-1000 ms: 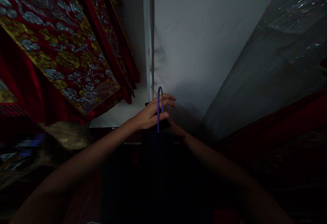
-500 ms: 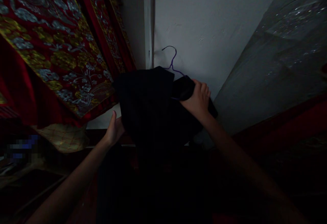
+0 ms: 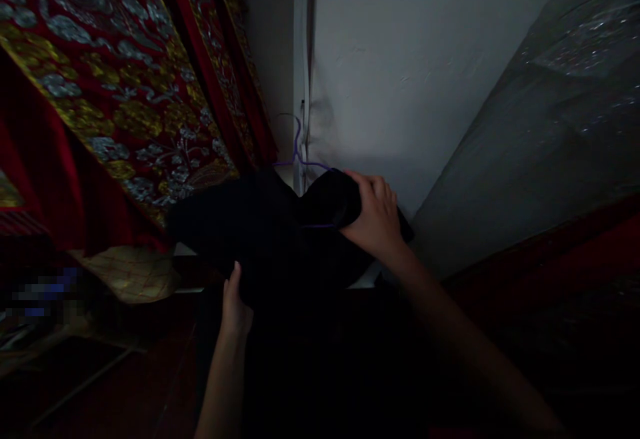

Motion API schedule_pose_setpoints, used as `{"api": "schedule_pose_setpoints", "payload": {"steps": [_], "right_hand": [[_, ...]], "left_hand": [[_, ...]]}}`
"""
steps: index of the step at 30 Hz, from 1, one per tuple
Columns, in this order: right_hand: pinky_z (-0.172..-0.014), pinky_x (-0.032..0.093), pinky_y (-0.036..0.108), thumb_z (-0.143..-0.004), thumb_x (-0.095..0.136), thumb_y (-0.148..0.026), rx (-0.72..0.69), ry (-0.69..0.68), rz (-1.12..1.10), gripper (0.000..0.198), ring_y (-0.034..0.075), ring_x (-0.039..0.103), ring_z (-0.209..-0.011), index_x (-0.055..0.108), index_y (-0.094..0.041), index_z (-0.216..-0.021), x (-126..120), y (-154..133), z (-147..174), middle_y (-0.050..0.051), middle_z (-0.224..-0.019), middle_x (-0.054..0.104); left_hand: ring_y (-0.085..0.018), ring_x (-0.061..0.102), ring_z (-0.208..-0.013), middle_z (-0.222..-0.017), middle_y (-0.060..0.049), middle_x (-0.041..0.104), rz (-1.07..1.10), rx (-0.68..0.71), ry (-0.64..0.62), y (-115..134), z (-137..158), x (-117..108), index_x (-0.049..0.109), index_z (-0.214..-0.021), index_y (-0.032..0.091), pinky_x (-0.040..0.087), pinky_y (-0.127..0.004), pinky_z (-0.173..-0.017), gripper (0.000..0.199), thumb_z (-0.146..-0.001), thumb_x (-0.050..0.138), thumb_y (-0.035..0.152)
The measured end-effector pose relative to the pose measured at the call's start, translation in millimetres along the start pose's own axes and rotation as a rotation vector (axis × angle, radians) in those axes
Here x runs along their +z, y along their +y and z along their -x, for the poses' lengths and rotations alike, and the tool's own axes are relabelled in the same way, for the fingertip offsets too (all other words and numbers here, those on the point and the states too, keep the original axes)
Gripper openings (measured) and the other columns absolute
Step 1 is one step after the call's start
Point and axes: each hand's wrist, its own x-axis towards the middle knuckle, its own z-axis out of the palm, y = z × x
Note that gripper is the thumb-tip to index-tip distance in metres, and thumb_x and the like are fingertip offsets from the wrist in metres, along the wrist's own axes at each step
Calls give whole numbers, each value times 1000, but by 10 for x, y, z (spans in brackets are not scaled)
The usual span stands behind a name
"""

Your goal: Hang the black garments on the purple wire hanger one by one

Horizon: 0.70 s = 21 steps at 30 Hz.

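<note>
A dark, nearly black garment (image 3: 270, 239) hangs on a thin purple hanger (image 3: 298, 153), whose hook and upper arms show above the neckline. A short purple stretch of its lower bar shows inside the neck opening. My right hand (image 3: 376, 215) is closed over the garment's right shoulder and the hanger's end beneath. Lower down, my left hand (image 3: 237, 309) is at the garment's left side, thumb pointing up and the cloth between thumb and fingers. Most of its fingers are hidden in the dark fabric. The garment's lower part merges into shadow.
Red cloth embroidered in gold and silver (image 3: 140, 119) hangs at the left. Behind the hanger is a pale wall (image 3: 400, 59) with a narrow vertical strip (image 3: 301, 39). Clear plastic sheeting (image 3: 550, 112) covers the right side. A beige checked cloth (image 3: 130, 275) lies low at left.
The hanger and garment have shifted left and lower in view, and the garment's left shoulder now spreads outward. My left hand has moved down and slightly right; my right hand keeps its hold.
</note>
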Motion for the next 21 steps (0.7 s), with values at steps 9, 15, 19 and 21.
{"api": "schedule_pose_setpoints", "payload": {"steps": [9,15,19,21], "right_hand": [[-100,41,57,-64,84,-47,214,110,76,91,41,52,-119,48,-21,-143,-208,404,-178,18,-124,54],[-100,41,57,-65,83,-43,109,78,38,93,41,50,-122,45,-21,-147,-137,72,-476,19,-128,52],[-103,43,56,-67,80,-39,58,55,-91,93,39,51,-125,42,-23,-150,-62,28,-168,18,-134,51],[-107,42,55,-70,77,-37,67,96,-197,85,36,51,-129,45,-23,-148,-18,87,54,17,-139,51]], "left_hand": [[-32,70,-112,-108,-11,77,-180,99,-193,-66,121,17,75,-107,14,51,-43,-104,58,-63,90,49],[-31,66,-119,-118,-9,74,-135,167,-96,-45,267,66,71,-115,17,49,-44,-107,59,-67,89,46],[-31,69,-116,-115,-9,75,-162,119,-24,-24,240,-23,70,-112,18,49,-47,-109,50,-69,89,33],[-31,70,-114,-112,-9,76,-180,45,-14,-68,211,-71,69,-111,19,50,-48,-109,47,-69,88,27]]}}
